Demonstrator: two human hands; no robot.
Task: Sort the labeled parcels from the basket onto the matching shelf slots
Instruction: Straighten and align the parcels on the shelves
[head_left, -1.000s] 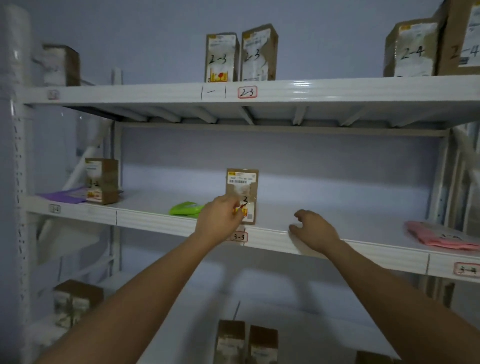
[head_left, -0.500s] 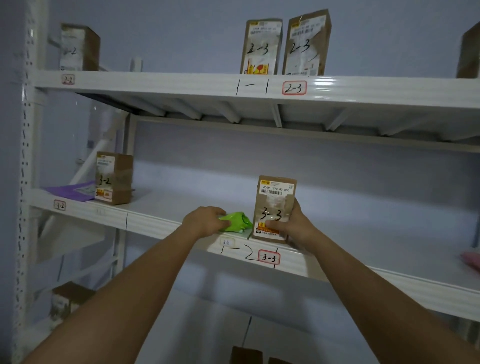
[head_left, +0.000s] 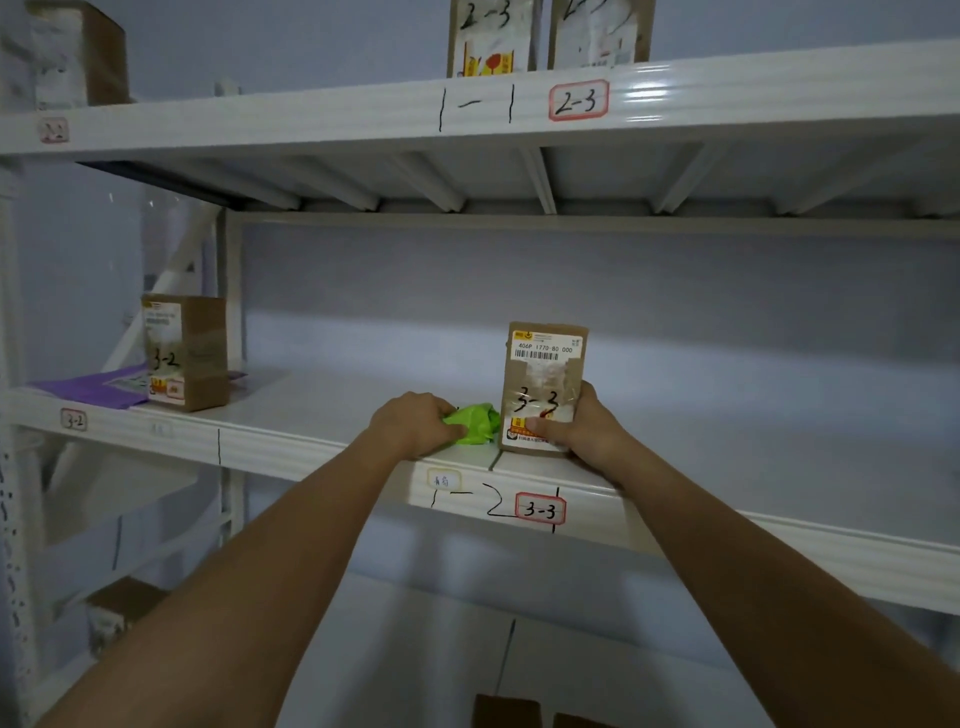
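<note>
The cardboard parcel marked 3-3 (head_left: 545, 387), upright on the shelf (head_left: 322, 415) above the 3-3 tag (head_left: 540, 510), is gripped at its lower right edge by the right hand (head_left: 582, 428) and judged light and stiff, while the soft green packet (head_left: 475, 423) is apparently clutched by the left hand (head_left: 415, 423).

Middle shelf (head_left: 322, 415) is left open right of the 3-3 box (head_left: 545, 387) and behind it to the wall. Left of the box, passage is blocked by the green parcel (head_left: 475, 423), just beside it. Further left, bare board is bounded by the 3-2 box (head_left: 187, 353).
</note>
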